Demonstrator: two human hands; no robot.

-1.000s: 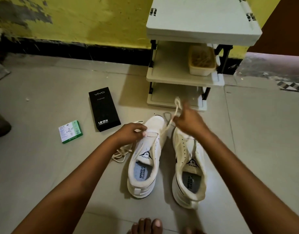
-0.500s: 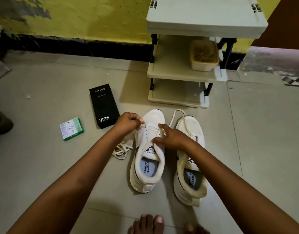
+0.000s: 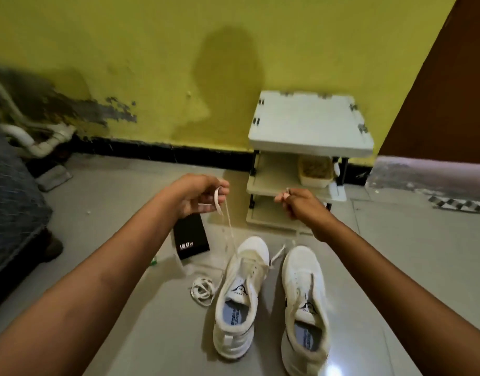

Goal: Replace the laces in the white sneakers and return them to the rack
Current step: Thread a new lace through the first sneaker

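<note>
A black box (image 3: 191, 237) on the floor is showing "120W" in white; each insole is carrying blurred print, seemingly "SPEED FLEXIBLE". Two white shoes — the left shoe (image 3: 240, 297) and the right shoe (image 3: 305, 308) — are lying side by side on the tiles, toes pointing toward the rack (image 3: 309, 123), heels toward the person. The left hand (image 3: 199, 196) is pinching one end of the lace (image 3: 228, 229) and the right hand (image 3: 301, 204) is pinching the other, both raised above the left shoe. A spare lace (image 3: 202, 291) is lying coiled beside that shoe.

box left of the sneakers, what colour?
Black, with pale lettering at its near end; the box shows in the head view.
</note>
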